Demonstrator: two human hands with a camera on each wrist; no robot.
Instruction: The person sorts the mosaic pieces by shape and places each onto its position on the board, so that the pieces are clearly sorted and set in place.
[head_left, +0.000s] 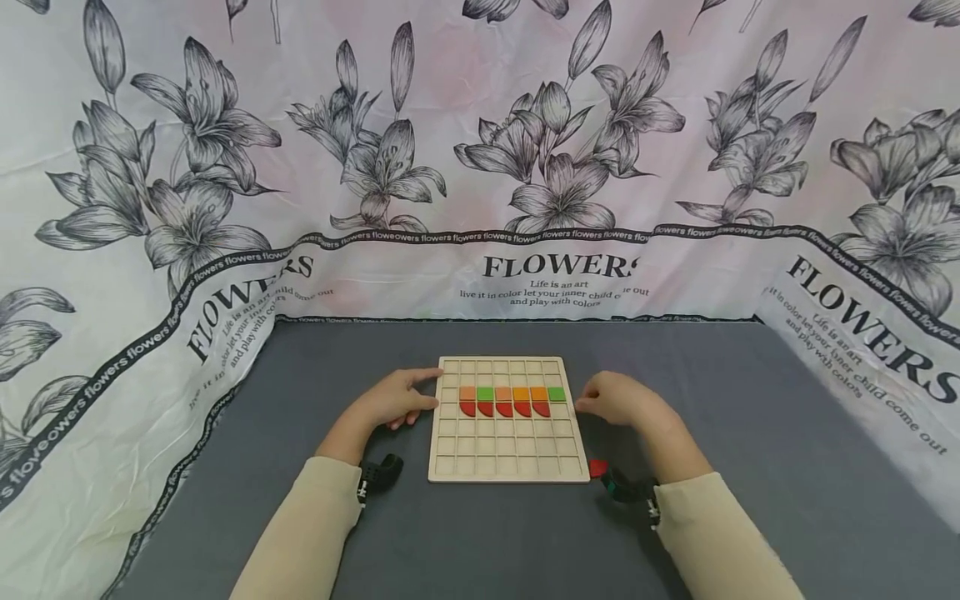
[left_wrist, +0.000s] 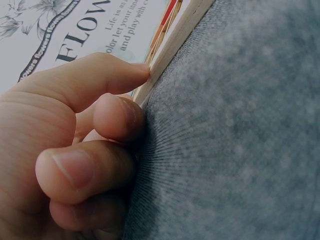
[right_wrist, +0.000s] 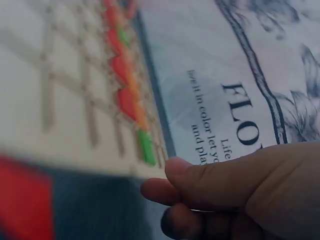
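Observation:
A pale wooden grid board (head_left: 510, 467) lies flat on the table between both hands. One of its rows holds salmon, green (head_left: 485, 394) and orange squares; directly below sit several red quarter-round pieces (head_left: 504, 410). My left hand (head_left: 392, 396) touches the board's left side with index finger and thumb spread apart, the other fingers bent. In the left wrist view, the thumb (left_wrist: 110, 75) meets the board's side edge (left_wrist: 172, 52). My right hand (head_left: 618, 398) is at the right edge, thumb and index fingertips together, with nothing visible between them; the other fingers are curled.
A red piece (head_left: 597, 468) lies on the dark grey tabletop (head_left: 510, 542) by the board's lower right corner, close to the right wrist's dark camera (head_left: 622, 487). A white cloth (head_left: 555, 283) with flower prints hangs behind the table and along its sides.

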